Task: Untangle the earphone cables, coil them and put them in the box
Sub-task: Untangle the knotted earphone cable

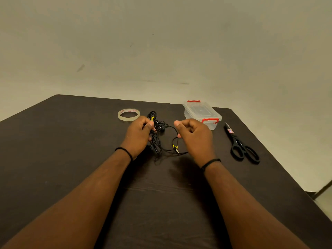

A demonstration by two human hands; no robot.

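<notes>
Both forearms reach forward over the dark tabletop [71, 141]. The left hand [139, 135] has its grip curled around the tangled earphone cables [159, 133], held just above the surface. The right hand [195, 136], fingers bent, pinches one loop of cable. The closed box [202, 113] stands just behind the right hand.

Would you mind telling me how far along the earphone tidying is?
Early: nothing is done yet. The earphone cables are one tangle; the left hand grips it while the right hand pinches a strand. Coiling remains, and the box has its lid on.
</notes>
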